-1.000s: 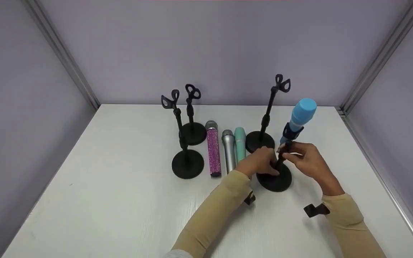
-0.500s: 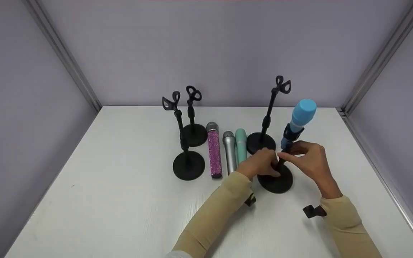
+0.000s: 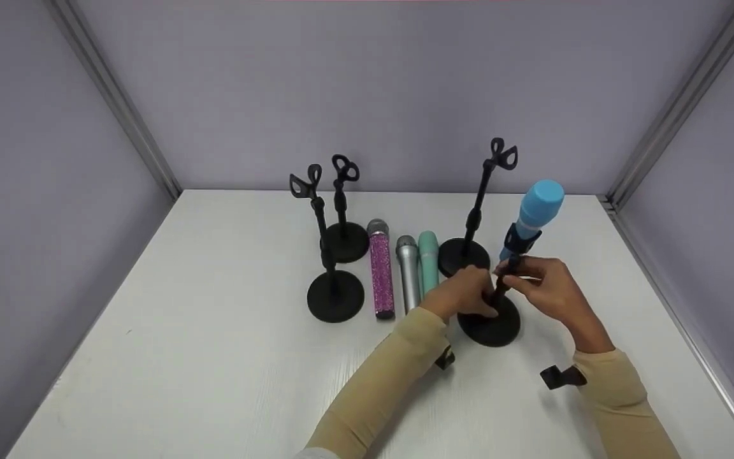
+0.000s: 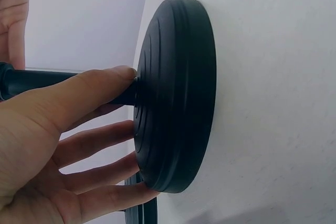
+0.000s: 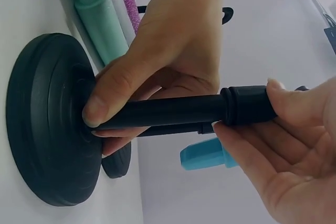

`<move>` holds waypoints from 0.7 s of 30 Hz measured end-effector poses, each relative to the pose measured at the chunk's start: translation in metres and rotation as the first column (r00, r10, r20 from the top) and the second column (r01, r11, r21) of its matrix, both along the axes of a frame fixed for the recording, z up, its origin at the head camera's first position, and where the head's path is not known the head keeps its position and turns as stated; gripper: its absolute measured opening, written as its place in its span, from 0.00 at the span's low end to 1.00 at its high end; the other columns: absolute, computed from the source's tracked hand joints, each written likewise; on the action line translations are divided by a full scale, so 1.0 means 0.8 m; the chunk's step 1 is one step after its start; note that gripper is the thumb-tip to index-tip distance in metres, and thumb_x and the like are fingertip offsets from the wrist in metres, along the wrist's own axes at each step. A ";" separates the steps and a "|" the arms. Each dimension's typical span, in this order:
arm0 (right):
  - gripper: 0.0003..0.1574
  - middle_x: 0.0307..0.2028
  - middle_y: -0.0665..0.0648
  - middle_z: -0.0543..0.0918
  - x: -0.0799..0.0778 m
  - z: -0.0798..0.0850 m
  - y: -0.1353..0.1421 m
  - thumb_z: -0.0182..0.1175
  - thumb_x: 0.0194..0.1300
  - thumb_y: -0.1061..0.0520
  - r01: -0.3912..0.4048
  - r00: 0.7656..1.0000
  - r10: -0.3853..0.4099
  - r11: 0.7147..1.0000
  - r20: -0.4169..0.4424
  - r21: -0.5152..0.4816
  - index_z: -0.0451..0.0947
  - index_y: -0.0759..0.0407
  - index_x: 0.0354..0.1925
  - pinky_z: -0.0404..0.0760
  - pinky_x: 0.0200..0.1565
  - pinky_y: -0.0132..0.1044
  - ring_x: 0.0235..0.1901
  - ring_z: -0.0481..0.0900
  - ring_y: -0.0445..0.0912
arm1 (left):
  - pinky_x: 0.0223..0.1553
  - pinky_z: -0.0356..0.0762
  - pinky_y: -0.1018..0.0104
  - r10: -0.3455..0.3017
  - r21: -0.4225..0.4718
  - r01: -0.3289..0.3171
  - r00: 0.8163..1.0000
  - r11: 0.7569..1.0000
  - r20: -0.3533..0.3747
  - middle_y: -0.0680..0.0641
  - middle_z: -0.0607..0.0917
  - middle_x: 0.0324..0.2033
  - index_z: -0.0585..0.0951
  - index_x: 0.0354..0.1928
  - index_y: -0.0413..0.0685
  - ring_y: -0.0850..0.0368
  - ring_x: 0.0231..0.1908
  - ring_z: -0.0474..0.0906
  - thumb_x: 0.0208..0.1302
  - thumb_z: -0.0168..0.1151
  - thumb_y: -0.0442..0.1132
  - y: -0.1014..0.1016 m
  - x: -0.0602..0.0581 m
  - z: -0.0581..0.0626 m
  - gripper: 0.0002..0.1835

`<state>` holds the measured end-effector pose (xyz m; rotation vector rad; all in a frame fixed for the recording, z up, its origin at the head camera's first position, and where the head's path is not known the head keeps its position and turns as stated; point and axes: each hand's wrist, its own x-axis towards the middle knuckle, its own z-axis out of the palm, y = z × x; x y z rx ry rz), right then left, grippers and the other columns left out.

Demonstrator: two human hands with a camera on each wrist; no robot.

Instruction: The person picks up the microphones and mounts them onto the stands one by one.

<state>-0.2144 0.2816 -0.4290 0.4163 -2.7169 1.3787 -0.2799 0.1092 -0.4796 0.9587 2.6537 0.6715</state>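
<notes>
A blue microphone [image 3: 542, 203] sits tilted in the clip of a black microphone stand [image 3: 489, 330] at the right of the table. Low on that stand's pole, just above the round base, my left hand [image 3: 466, 294] grips with thumb and fingers; its other fingers reach over the base edge in the left wrist view. Higher up, my right hand [image 5: 294, 145] pinches the thick collar [image 5: 247, 105] of the pole between thumb and fingers. The blue microphone's lower end shows behind the pole in the right wrist view.
Left of my hands lie a pink glitter microphone [image 3: 381, 274], a silver microphone [image 3: 408, 271] and a mint green microphone [image 3: 429, 258]. Another black stand [image 3: 464, 255] rises just behind the held one. Two more stands, a front one [image 3: 335, 296] and a rear one [image 3: 346, 242], are further left.
My right hand's fingers have shifted and turned slightly about the collar, while my left hand keeps its grip low on the pole. The blue microphone stays in its clip.
</notes>
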 end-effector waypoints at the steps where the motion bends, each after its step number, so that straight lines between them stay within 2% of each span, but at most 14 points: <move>1: 0.15 0.51 0.64 0.89 0.000 0.000 0.000 0.64 0.72 0.62 -0.008 1.000 0.008 1.000 0.002 0.005 0.84 0.66 0.54 0.82 0.51 0.23 0.46 0.83 0.27 | 0.38 0.75 0.74 -0.001 0.006 0.001 1.000 1.000 -0.003 0.56 0.86 0.31 0.90 0.38 0.50 0.63 0.37 0.75 0.57 0.79 0.46 0.000 0.000 0.000 0.11; 5: 0.15 0.51 0.64 0.89 -0.001 0.001 0.002 0.63 0.72 0.62 -0.032 0.999 0.033 0.999 -0.009 0.028 0.84 0.65 0.54 0.81 0.53 0.22 0.47 0.82 0.26 | 0.36 0.78 0.76 -0.005 0.012 0.006 1.000 1.000 -0.006 0.56 0.89 0.33 0.90 0.40 0.50 0.67 0.33 0.79 0.58 0.79 0.46 -0.001 0.002 0.000 0.12; 9: 0.19 0.52 0.64 0.88 0.000 0.000 0.002 0.66 0.70 0.59 -0.025 0.999 0.025 1.000 -0.021 0.006 0.83 0.65 0.56 0.80 0.51 0.20 0.47 0.82 0.26 | 0.40 0.77 0.74 0.007 -0.007 -0.007 1.000 1.000 -0.009 0.56 0.87 0.34 0.89 0.40 0.50 0.65 0.37 0.76 0.59 0.78 0.47 -0.001 0.002 -0.001 0.12; 13: 0.22 0.48 0.64 0.89 0.004 -0.004 -0.001 0.72 0.66 0.54 0.038 0.996 -0.039 0.999 -0.075 -0.016 0.84 0.64 0.54 0.81 0.47 0.20 0.45 0.82 0.26 | 0.42 0.75 0.70 0.020 -0.017 -0.020 1.000 1.000 -0.006 0.55 0.84 0.34 0.89 0.38 0.50 0.62 0.39 0.73 0.59 0.78 0.48 0.000 0.002 -0.002 0.12; 17: 0.19 0.40 0.62 0.90 0.007 -0.010 -0.003 0.76 0.61 0.54 0.122 0.979 -0.124 0.992 -0.164 -0.019 0.86 0.64 0.46 0.82 0.42 0.19 0.39 0.83 0.25 | 0.40 0.74 0.70 0.022 -0.001 -0.022 1.000 1.000 0.005 0.54 0.83 0.33 0.89 0.37 0.50 0.61 0.38 0.71 0.59 0.78 0.48 0.000 0.002 -0.002 0.11; 21: 0.16 0.39 0.64 0.90 0.006 -0.014 -0.002 0.75 0.61 0.57 0.128 0.977 -0.133 0.991 -0.170 -0.036 0.86 0.66 0.44 0.81 0.43 0.18 0.38 0.83 0.26 | 0.36 0.73 0.72 0.008 0.009 -0.008 1.000 1.000 0.003 0.55 0.83 0.29 0.89 0.35 0.50 0.62 0.34 0.72 0.59 0.78 0.47 0.000 0.001 -0.002 0.10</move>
